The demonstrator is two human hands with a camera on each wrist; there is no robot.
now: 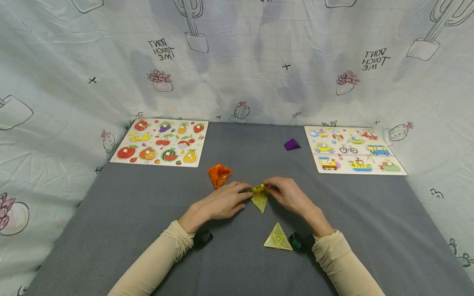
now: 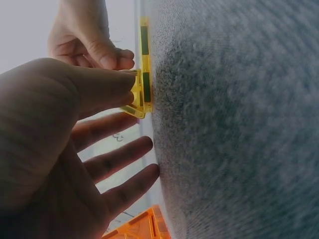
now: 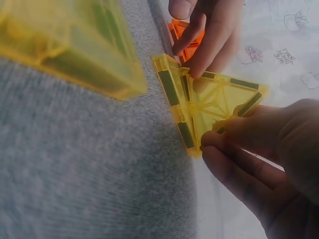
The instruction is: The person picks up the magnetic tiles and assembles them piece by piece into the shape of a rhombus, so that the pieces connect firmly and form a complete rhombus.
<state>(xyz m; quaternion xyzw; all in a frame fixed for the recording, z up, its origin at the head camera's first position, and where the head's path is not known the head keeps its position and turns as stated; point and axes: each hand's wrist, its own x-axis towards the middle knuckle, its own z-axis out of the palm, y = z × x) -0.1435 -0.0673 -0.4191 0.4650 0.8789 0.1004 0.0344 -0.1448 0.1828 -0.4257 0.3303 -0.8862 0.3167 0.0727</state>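
Observation:
Two yellow translucent triangular magnetic tiles meet between my hands: one lies flat on the cloth (image 3: 172, 94), the other tile (image 3: 227, 97) stands tilted up from it. My right hand (image 1: 290, 194) pinches the raised tile at its edge between thumb and fingers. With thumb and index finger my left hand (image 1: 224, 201) holds the tiles' other side; its remaining fingers are spread in the left wrist view. Nearer to me, another yellow triangular tile (image 1: 278, 237) lies flat beside the right wrist. An orange tile pyramid (image 1: 220, 176) sits just beyond the left hand.
A purple tile piece (image 1: 292, 144) lies at the back. At the far left is a fruit puzzle board (image 1: 159, 142), at the far right a vehicle puzzle board (image 1: 354, 150). Grey cloth (image 1: 122, 230) covers the table, and a printed white curtain (image 1: 240, 74) surrounds its back and sides.

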